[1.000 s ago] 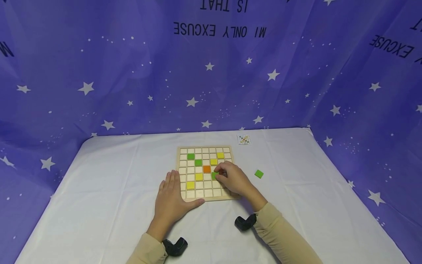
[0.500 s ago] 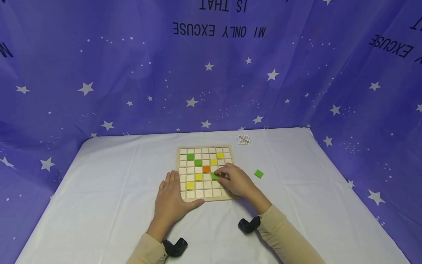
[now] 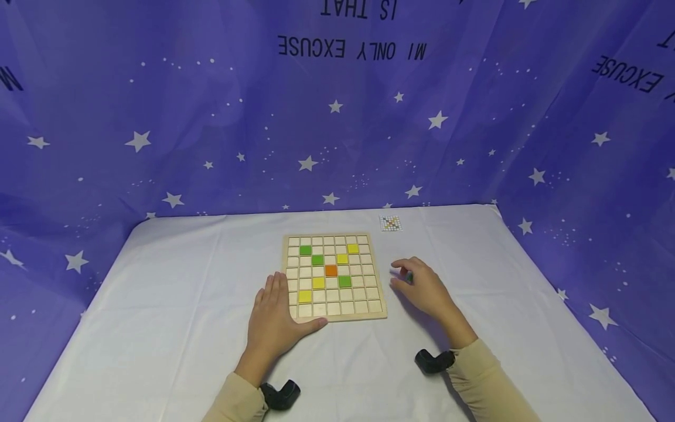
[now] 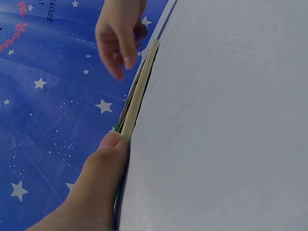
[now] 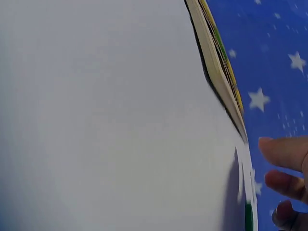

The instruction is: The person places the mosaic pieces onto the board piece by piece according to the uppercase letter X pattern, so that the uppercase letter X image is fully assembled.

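A square wooden grid board (image 3: 331, 282) lies on the table, with several yellow tiles, green tiles and one orange tile (image 3: 331, 270) set in diagonal lines. My left hand (image 3: 274, 310) rests against its left side and near corner, fingers straight, the thumb (image 4: 108, 151) on the front edge. To the right of the board, my right hand (image 3: 422, 288) hovers over a loose green tile (image 3: 409, 276), mostly hidden behind the fingers. In the right wrist view that green tile (image 5: 249, 216) lies on the cloth, apart from the spread fingers (image 5: 284, 153).
A small printed pattern card (image 3: 391, 223) lies beyond the board's far right corner. White cloth (image 3: 174, 305) covers the table. A purple star-print curtain (image 3: 253, 117) hangs behind it and at both sides. Black camera mounts (image 3: 281, 395) sit on both wrists.
My right hand has let go of the green tile in the board's grid and moved right, over the loose green tile. My left hand has stayed in place.
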A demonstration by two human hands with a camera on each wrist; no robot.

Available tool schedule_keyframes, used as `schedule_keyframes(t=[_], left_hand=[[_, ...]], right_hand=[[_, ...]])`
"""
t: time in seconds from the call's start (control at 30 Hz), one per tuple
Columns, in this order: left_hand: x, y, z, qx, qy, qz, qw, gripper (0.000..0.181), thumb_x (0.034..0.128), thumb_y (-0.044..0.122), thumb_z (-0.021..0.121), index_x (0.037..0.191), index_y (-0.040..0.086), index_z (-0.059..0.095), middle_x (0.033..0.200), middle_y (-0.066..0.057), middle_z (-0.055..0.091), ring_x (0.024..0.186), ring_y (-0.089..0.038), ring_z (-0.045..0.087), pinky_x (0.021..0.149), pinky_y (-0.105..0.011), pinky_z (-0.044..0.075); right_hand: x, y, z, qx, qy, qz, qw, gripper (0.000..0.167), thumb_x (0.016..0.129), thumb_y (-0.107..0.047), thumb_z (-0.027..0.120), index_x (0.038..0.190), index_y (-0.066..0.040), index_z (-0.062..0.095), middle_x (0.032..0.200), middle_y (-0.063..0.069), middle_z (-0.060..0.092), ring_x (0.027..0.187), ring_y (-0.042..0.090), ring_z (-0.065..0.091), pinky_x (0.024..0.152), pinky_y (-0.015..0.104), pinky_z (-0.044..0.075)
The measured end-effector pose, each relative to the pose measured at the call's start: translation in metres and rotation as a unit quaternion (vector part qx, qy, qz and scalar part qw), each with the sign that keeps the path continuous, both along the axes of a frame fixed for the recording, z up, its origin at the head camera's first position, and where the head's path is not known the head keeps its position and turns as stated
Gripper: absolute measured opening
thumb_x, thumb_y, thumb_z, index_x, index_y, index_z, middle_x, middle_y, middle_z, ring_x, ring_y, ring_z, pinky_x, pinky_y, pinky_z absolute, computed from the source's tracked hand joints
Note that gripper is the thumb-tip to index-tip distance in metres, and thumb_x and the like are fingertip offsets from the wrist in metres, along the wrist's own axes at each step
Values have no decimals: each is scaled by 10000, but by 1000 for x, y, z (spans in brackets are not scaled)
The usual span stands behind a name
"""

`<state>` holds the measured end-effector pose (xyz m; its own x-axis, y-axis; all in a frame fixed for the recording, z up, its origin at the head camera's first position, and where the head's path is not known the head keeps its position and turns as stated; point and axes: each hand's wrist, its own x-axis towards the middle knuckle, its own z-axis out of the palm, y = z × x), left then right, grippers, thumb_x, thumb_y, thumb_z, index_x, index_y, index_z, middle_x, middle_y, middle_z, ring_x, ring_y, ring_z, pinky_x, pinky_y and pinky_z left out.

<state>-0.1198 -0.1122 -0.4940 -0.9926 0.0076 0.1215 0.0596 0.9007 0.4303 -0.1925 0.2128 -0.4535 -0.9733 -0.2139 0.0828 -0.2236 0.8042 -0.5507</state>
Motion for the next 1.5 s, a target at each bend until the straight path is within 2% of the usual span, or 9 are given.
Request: schedule_keyframes(t=[0.17,0.33,0.53,0.73,0.9,0.97,1.13,1.33,1.5], left_hand=[[0,-1,0,-29,17,12,10000,1414,609,928,591,1561,-38,190,1639,-209,207,1534,-359,178,1234,-527,209],[0,-2,-1,-29,9,34,10000,1413,613,922,596,1559,-45,188,1638,-214,206,1534,-363,179,1234,-527,207],[0,-2,-2,22,-32,30,10000,1430,604,938,579,1567,-33,163,1646,-205,188,1539,-355,162,1238,-530,192],[-1,-2,-4,5,0,13,10000,1438,597,951,564,1567,-34,166,1645,-206,191,1536,-361,169,1235,-538,195],[-1,-1,-4,-9,14,11,10000,1440,596,957,557,1566,-35,170,1644,-207,193,1536,-360,170,1236,-537,195],[-1,-1,-4,-12,21,12,10000,1440,595,957,557,1565,-37,173,1642,-209,197,1534,-362,173,1235,-537,197],[-1,-1,-3,15,-11,19,10000,1438,596,951,565,1566,-34,169,1646,-205,189,1537,-359,167,1239,-533,188],[-1,0,-3,11,9,19,10000,1430,600,937,584,1564,-37,175,1643,-208,197,1535,-361,170,1236,-532,195],[0,1,0,66,-24,19,10000,1417,608,913,611,1564,-37,174,1644,-208,195,1537,-361,166,1237,-532,192]], right_hand=[[1,26,-5,182,25,-309,9994,449,894,-269,741,1294,-99,630,1068,69,625,962,237,600,852,451,505],[2,36,-10,321,63,-538,9980,486,880,-272,750,1293,-49,625,1124,130,623,1050,321,619,932,535,499],[3,36,-14,333,-117,-738,9967,401,890,-282,737,1207,-45,672,1156,135,619,1142,360,605,1009,555,471],[4,37,-17,218,-71,-706,9972,336,895,-250,737,1168,-64,676,1169,131,624,1167,352,597,1028,554,457],[4,37,-17,138,-54,-633,9979,295,887,-204,744,1141,-92,647,1126,109,641,1084,315,615,948,521,493],[4,36,-16,59,-83,-611,9981,260,890,-180,738,1120,-112,635,1075,82,658,983,270,620,862,454,509],[5,30,-14,-340,-157,-501,9980,197,915,-147,706,1094,-138,624,972,32,667,794,169,570,699,288,465],[8,12,-13,-759,-160,-301,9965,178,925,-154,701,1088,-170,634,962,4,661,761,147,548,658,247,465],[12,-9,-10,-1023,-292,38,9943,171,922,-169,710,1077,-198,644,959,-27,657,736,136,545,638,239,467]])
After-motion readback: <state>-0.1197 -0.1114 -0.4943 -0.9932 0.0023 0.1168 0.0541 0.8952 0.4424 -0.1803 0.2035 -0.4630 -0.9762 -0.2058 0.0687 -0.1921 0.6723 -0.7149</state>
